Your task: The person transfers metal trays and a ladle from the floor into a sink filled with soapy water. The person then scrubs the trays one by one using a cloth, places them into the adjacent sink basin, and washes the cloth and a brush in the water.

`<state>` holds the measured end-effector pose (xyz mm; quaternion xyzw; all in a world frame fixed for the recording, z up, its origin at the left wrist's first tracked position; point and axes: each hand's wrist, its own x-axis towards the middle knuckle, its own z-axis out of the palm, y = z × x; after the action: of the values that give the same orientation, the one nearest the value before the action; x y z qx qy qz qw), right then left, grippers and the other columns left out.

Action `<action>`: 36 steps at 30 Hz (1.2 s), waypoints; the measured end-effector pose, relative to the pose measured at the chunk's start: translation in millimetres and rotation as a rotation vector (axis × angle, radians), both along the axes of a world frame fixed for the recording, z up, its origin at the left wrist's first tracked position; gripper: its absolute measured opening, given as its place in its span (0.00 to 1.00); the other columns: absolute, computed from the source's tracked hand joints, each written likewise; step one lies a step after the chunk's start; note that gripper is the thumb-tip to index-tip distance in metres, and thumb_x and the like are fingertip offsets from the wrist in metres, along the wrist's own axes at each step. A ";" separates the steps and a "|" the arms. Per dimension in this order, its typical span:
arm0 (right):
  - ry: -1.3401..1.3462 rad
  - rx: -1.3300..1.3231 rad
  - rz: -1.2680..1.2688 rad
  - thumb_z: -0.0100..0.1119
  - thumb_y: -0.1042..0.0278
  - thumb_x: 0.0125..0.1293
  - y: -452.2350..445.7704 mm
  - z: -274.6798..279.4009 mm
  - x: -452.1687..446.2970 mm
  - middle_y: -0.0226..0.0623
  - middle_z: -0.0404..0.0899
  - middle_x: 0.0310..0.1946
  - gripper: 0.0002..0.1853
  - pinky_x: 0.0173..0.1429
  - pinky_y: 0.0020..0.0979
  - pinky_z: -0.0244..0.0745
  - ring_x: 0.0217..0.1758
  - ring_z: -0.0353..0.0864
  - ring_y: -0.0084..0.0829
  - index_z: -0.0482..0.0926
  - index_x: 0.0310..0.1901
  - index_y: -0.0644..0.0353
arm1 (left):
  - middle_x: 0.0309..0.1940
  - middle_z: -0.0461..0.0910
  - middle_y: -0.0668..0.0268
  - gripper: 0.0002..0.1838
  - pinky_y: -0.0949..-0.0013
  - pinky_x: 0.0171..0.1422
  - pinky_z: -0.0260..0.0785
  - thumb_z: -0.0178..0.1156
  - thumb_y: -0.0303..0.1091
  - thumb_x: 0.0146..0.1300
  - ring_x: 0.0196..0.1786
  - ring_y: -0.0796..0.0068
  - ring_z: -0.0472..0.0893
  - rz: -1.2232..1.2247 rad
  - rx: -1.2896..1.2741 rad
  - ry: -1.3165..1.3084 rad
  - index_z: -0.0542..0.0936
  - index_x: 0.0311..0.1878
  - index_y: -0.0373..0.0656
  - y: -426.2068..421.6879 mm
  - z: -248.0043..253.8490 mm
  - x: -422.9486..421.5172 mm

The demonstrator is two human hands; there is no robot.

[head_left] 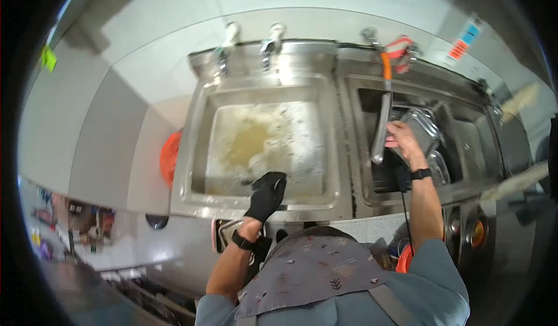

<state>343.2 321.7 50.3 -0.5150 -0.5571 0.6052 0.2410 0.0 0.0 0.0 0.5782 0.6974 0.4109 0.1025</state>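
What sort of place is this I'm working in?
Probably the washing-up area of a kitchen, perhaps a commercial one. The signs are a large steel sink with cloudy water in it, shiny containers in the basin to its right, and the patterned apron you're wearing.

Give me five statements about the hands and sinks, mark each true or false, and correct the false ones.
1. The left hand wears a black glove. True.
2. The right hand is at a clear container in the right sink. True.
3. The right hand is gloved too. False: it is bare.
4. The left sink is completely dry. False: cloudy water lies in it.
5. A metal spout hangs over the right sink, beside the right hand. True.
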 end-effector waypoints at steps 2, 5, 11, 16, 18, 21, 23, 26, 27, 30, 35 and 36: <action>-0.171 0.112 -0.006 0.64 0.57 0.71 -1.7 11.4 -0.6 0.38 0.83 0.46 0.24 0.41 0.29 0.82 0.40 0.84 0.28 0.77 0.59 0.69 | 0.39 0.86 0.52 0.06 0.57 0.50 0.78 0.63 0.30 0.65 0.43 0.50 0.86 0.078 0.021 -0.023 0.86 0.41 0.41 -17.6 17.9 24.7; -0.334 0.360 0.091 0.62 0.60 0.71 18.6 0.7 -57.4 0.34 0.83 0.43 0.19 0.40 0.27 0.77 0.38 0.81 0.24 0.80 0.53 0.68 | 0.40 0.87 0.52 0.06 0.56 0.49 0.78 0.63 0.29 0.65 0.43 0.49 0.86 0.172 0.074 0.020 0.86 0.41 0.41 -19.1 3.8 -15.7; -0.131 0.426 0.420 0.59 0.62 0.71 -0.2 41.5 -153.9 0.35 0.83 0.42 0.17 0.42 0.27 0.77 0.40 0.83 0.25 0.80 0.54 0.65 | 0.38 0.88 0.60 0.09 0.66 0.49 0.76 0.66 0.31 0.66 0.39 0.70 0.85 0.622 0.149 -0.237 0.87 0.45 0.37 -79.5 14.6 -57.0; -0.016 0.514 0.679 0.60 0.61 0.71 -75.3 57.4 -234.3 0.36 0.84 0.47 0.19 0.47 0.29 0.79 0.43 0.85 0.27 0.80 0.57 0.65 | 0.38 0.87 0.61 0.10 0.67 0.48 0.77 0.65 0.29 0.66 0.41 0.72 0.84 0.885 0.376 -0.715 0.85 0.47 0.34 -181.5 14.7 -78.7; 0.077 0.626 0.827 0.61 0.63 0.70 -108.2 63.0 -264.7 0.40 0.87 0.46 0.18 0.47 0.31 0.79 0.43 0.86 0.29 0.80 0.56 0.64 | 0.37 0.87 0.58 0.10 0.66 0.48 0.78 0.65 0.29 0.66 0.40 0.70 0.85 0.955 0.462 -0.855 0.85 0.47 0.33 -220.5 -1.5 -78.1; 0.185 0.668 1.045 0.61 0.64 0.69 -168.9 74.3 -294.2 0.45 0.87 0.41 0.16 0.47 0.32 0.79 0.41 0.86 0.32 0.81 0.52 0.66 | 0.37 0.86 0.54 0.11 0.61 0.48 0.80 0.63 0.29 0.67 0.39 0.63 0.86 0.972 0.509 -0.947 0.84 0.48 0.32 -287.6 -55.8 -77.2; 0.189 0.693 1.152 0.61 0.64 0.69 -214.1 92.8 -307.2 0.47 0.86 0.40 0.15 0.46 0.33 0.79 0.41 0.87 0.34 0.81 0.51 0.66 | 0.37 0.87 0.53 0.11 0.60 0.48 0.80 0.62 0.30 0.68 0.38 0.59 0.86 1.031 0.613 -1.171 0.83 0.47 0.32 -322.1 -87.2 -73.0; 0.240 0.776 1.333 0.60 0.66 0.69 -278.6 92.0 -329.7 0.49 0.84 0.38 0.12 0.47 0.37 0.80 0.41 0.86 0.43 0.80 0.47 0.66 | 0.38 0.87 0.54 0.11 0.59 0.47 0.79 0.61 0.31 0.69 0.38 0.58 0.85 1.177 0.635 -1.302 0.83 0.47 0.33 -359.4 -138.1 -64.3; 0.251 0.786 1.379 0.60 0.66 0.69 -301.0 88.1 -337.3 0.49 0.84 0.38 0.11 0.47 0.39 0.80 0.42 0.86 0.44 0.80 0.47 0.65 | 0.39 0.87 0.55 0.11 0.59 0.47 0.79 0.60 0.31 0.69 0.38 0.59 0.85 1.180 0.658 -1.354 0.84 0.47 0.34 -373.6 -148.6 -61.1; 0.253 0.829 1.538 0.59 0.66 0.69 -364.5 62.4 -361.0 0.49 0.83 0.39 0.11 0.47 0.42 0.79 0.42 0.85 0.47 0.79 0.46 0.65 | 0.42 0.87 0.56 0.12 0.61 0.49 0.80 0.58 0.33 0.70 0.40 0.60 0.85 1.186 0.468 -1.459 0.85 0.47 0.36 -418.2 -173.1 -52.7; -0.007 0.582 1.663 0.60 0.66 0.67 -453.0 -37.9 -408.1 0.50 0.84 0.40 0.10 0.49 0.45 0.78 0.43 0.85 0.49 0.80 0.44 0.65 | 0.50 0.83 0.56 0.15 0.59 0.55 0.79 0.58 0.37 0.72 0.48 0.58 0.83 1.182 0.331 -1.753 0.80 0.55 0.38 -513.1 -242.5 -38.5; -0.107 0.523 1.681 0.60 0.66 0.67 -465.4 -63.4 -417.4 0.50 0.84 0.41 0.11 0.50 0.45 0.78 0.44 0.85 0.49 0.80 0.44 0.65 | 0.52 0.82 0.56 0.17 0.58 0.56 0.79 0.57 0.38 0.72 0.49 0.57 0.82 1.188 0.306 -1.783 0.79 0.57 0.39 -533.0 -250.3 -35.5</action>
<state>-74.2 -143.7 -13.0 0.1094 -0.8829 0.4102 -0.2004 -35.5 -533.0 -250.3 -0.3526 0.4817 0.7502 0.2842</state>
